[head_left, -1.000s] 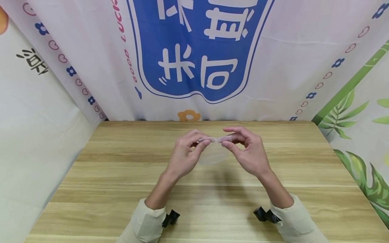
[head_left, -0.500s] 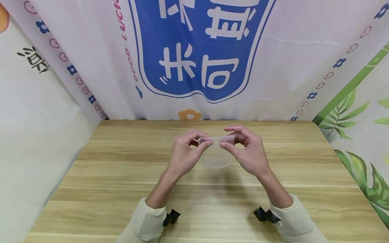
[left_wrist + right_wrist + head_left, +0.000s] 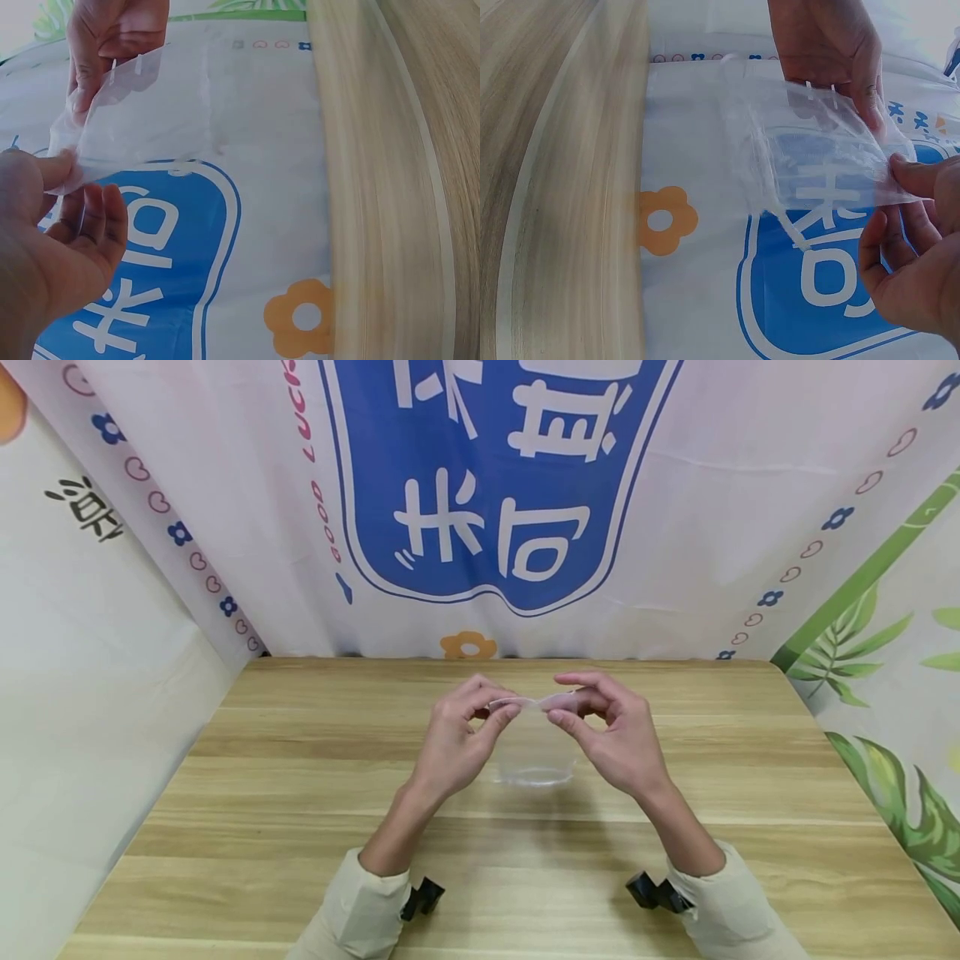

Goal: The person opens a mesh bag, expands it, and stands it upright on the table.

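A small translucent plastic bag (image 3: 534, 750) hangs between the two hands above the middle of the table, its bottom edge lowest. My left hand (image 3: 459, 745) pinches the top edge between thumb and fingers on the left side. On the right side, my right hand (image 3: 621, 742) pinches the same edge, with its index finger raised. In the left wrist view the bag (image 3: 146, 112) looks thin and see-through. A pale band crosses the bag (image 3: 810, 146) near its bottom in the right wrist view. Both thumbs face the person, close together; the fingers behind the edge are partly hidden.
The wood-grain table (image 3: 300, 827) ends at a printed curtain (image 3: 675, 527) behind the hands. A white curtain (image 3: 90, 693) hangs on the left, and a leaf-printed one (image 3: 892, 693) on the right. Black camera mounts (image 3: 422, 899) sit at both sleeve cuffs.
The thumbs moved slightly apart, then back closer, and the top edge now dips between them. The bag's bottom hangs lower than before. Both hands keep their pinch on it.
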`<state>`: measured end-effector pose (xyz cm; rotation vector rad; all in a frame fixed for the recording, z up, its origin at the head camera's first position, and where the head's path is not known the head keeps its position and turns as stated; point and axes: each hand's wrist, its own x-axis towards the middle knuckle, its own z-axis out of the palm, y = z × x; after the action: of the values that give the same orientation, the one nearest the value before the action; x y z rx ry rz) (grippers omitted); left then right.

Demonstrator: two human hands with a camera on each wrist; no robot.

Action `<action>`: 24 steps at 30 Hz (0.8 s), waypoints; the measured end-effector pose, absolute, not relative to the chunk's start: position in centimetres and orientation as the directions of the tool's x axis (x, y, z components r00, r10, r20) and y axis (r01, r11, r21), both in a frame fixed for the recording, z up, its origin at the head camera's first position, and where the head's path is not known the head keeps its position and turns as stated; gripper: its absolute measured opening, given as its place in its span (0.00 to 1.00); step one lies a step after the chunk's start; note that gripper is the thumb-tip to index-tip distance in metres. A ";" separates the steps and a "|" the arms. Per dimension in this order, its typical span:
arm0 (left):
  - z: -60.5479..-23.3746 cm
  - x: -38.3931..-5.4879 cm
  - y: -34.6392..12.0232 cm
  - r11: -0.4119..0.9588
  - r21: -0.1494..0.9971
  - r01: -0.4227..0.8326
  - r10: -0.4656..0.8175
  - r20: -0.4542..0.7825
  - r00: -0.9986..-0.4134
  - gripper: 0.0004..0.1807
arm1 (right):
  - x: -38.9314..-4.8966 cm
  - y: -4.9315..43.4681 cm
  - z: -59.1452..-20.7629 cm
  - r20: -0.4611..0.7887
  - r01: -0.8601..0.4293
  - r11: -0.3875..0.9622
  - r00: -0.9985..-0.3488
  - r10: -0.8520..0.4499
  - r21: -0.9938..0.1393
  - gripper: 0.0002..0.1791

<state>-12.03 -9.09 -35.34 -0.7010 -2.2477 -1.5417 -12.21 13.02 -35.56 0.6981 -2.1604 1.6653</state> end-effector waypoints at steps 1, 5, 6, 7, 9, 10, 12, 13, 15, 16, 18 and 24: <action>-35.3 -12.0 -9.1 0.295 0.773 0.561 0.206 0.522 -0.828 0.05 | -12.2 13.0 -35.6 0.531 -0.558 0.198 -0.829 -0.175 -0.806 0.22; -35.4 -12.0 -9.0 0.297 0.765 0.571 0.188 0.539 -0.821 0.03 | -12.2 12.9 -35.7 0.531 -0.559 0.197 -0.828 -0.179 -0.805 0.23; -35.4 -12.0 -9.0 0.300 0.760 0.577 0.185 0.547 -0.816 0.03 | -12.2 12.9 -35.7 0.532 -0.563 0.197 -0.825 -0.188 -0.803 0.23; -35.5 -12.0 -9.0 0.302 0.755 0.582 0.182 0.554 -0.813 0.02 | -12.2 12.9 -35.7 0.532 -0.565 0.197 -0.823 -0.198 -0.801 0.23; -35.5 -12.1 -9.0 0.303 0.745 0.594 0.180 0.568 -0.803 0.02 | -12.2 12.9 -35.6 0.537 -0.575 0.197 -0.815 -0.216 -0.794 0.23; -35.5 -12.1 -9.0 0.304 0.741 0.599 0.180 0.573 -0.799 0.02 | -12.2 12.9 -35.6 0.540 -0.579 0.198 -0.812 -0.221 -0.791 0.23; -35.5 -12.2 -9.0 0.300 0.736 0.607 0.181 0.581 -0.794 0.03 | -12.2 13.0 -35.6 0.541 -0.582 0.199 -0.810 -0.225 -0.788 0.23; -35.5 -12.2 -9.0 0.299 0.737 0.607 0.182 0.580 -0.794 0.03 | -12.2 13.0 -35.6 0.541 -0.581 0.203 -0.811 -0.224 -0.788 0.23; -35.5 -12.2 -9.0 0.296 0.741 0.603 0.186 0.574 -0.797 0.03 | -12.2 13.0 -35.6 0.533 -0.573 0.211 -0.817 -0.219 -0.792 0.23; -35.6 -12.2 -9.1 0.296 0.745 0.598 0.188 0.569 -0.801 0.03 | -12.2 13.0 -35.6 0.528 -0.567 0.216 -0.821 -0.214 -0.795 0.23; -35.6 -12.2 -9.1 0.294 0.753 0.589 0.194 0.557 -0.808 0.03 | -12.3 13.0 -35.7 0.517 -0.553 0.223 -0.832 -0.201 -0.803 0.24; -35.6 -12.1 -8.9 0.292 0.753 0.589 0.205 0.553 -0.808 0.02 | -12.2 12.8 -35.8 0.504 -0.528 0.225 -0.849 -0.158 -0.819 0.25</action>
<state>-12.13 -8.93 -35.58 -0.7161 -2.2161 -1.5224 -12.25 12.81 -35.81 0.6396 -2.1898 1.6606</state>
